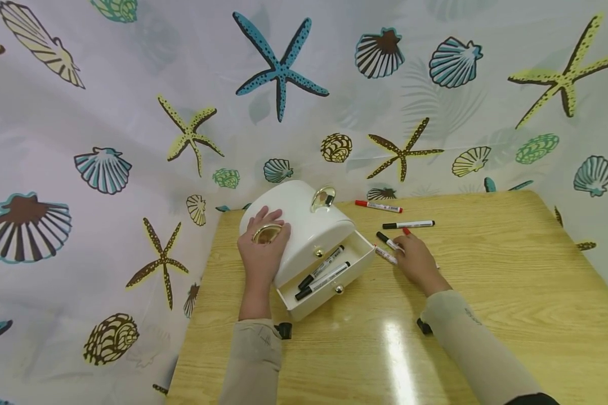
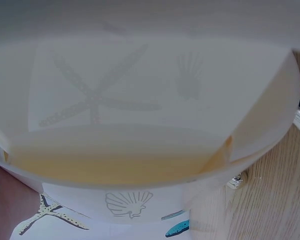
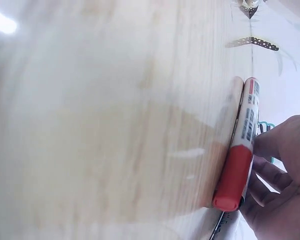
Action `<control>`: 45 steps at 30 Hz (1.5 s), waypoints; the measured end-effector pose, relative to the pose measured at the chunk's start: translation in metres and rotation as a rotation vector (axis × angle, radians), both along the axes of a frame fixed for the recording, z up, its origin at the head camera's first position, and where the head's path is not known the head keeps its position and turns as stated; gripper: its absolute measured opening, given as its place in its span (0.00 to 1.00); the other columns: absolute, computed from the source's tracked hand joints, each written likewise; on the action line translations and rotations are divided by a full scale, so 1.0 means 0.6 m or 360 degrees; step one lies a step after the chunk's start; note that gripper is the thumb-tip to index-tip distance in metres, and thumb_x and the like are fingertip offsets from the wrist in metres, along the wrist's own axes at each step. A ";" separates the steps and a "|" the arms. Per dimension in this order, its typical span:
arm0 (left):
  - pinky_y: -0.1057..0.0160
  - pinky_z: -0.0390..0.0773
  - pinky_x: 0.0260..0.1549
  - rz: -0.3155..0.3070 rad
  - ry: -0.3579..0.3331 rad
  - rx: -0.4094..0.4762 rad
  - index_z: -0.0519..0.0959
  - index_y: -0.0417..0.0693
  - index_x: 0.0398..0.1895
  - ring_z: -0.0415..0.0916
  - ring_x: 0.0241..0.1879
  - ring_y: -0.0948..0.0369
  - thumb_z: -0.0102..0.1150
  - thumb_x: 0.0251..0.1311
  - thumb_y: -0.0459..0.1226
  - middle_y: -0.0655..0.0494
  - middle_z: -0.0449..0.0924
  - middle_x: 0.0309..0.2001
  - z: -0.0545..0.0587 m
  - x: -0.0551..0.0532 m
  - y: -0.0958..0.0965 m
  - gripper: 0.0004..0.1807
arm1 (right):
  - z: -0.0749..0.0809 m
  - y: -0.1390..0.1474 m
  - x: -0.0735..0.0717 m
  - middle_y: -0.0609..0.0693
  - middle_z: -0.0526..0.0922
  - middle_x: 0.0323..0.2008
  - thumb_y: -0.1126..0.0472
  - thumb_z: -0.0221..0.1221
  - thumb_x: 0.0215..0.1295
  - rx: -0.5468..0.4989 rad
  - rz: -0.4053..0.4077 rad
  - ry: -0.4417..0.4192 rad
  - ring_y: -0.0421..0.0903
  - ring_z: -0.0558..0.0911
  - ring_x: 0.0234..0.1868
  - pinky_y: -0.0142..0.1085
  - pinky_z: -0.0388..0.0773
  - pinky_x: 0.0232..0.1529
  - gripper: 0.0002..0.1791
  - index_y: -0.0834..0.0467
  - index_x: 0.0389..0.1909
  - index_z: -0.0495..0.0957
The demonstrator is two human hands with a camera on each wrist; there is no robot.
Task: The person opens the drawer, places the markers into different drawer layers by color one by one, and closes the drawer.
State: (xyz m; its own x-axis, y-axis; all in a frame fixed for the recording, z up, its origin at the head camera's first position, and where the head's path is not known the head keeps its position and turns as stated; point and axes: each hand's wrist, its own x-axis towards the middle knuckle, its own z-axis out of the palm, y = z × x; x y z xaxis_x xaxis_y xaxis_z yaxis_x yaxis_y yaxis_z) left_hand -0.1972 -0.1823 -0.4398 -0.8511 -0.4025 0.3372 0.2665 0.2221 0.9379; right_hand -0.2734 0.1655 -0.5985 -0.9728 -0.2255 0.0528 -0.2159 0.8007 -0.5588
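A white box with a rounded top (image 1: pixel 309 225) stands on the table, its lower drawer (image 1: pixel 304 309) pulled out. Two black-capped markers (image 1: pixel 323 280) lie inside the drawer. My left hand (image 1: pixel 263 247) rests on the box's left part, fingers spread around a gold oval fitting (image 1: pixel 267 233). In the left wrist view the glossy white surface (image 2: pixel 140 80) fills most of the picture. Out on the table, my right hand (image 1: pixel 418 261) is over a black-capped marker (image 1: pixel 387 241) and a red marker (image 3: pixel 245 130). Its thumb and curled fingers (image 3: pixel 272 175) are behind the red marker; I cannot tell what they grip.
Behind the right hand lie another black-capped marker (image 1: pixel 408 224) and a red-capped marker (image 1: pixel 378 206). Gold knobs (image 1: pixel 339 289) stick out from the box front. A patterned curtain (image 1: pixel 294 140) hangs along the table's back and left edges. Wooden tabletop (image 1: pixel 512 281) extends to the right.
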 end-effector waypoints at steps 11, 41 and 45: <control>0.64 0.54 0.82 0.0000 0.0049 -0.0036 0.91 0.45 0.38 0.75 0.70 0.68 0.78 0.59 0.38 0.57 0.92 0.51 -0.033 -0.021 -0.016 0.08 | 0.014 0.001 0.001 0.69 0.83 0.54 0.70 0.55 0.75 -0.0035 -0.0019 0.0080 0.67 0.82 0.55 0.62 0.80 0.58 0.17 0.70 0.61 0.79; 0.63 0.52 0.83 -0.0013 0.0019 -0.0054 0.92 0.48 0.38 0.74 0.71 0.69 0.77 0.60 0.40 0.60 0.92 0.51 -0.038 -0.019 -0.017 0.07 | 0.115 -0.030 0.021 0.63 0.83 0.51 0.69 0.59 0.76 -0.0208 -0.0066 0.0535 0.62 0.82 0.50 0.58 0.83 0.49 0.16 0.66 0.60 0.82; 0.64 0.52 0.83 -0.0012 0.0022 -0.0052 0.91 0.48 0.37 0.74 0.70 0.69 0.77 0.60 0.40 0.60 0.92 0.51 -0.038 -0.020 -0.017 0.07 | 0.137 -0.039 0.029 0.63 0.84 0.49 0.70 0.61 0.74 -0.0245 -0.0054 0.0685 0.62 0.81 0.50 0.58 0.82 0.49 0.16 0.65 0.60 0.82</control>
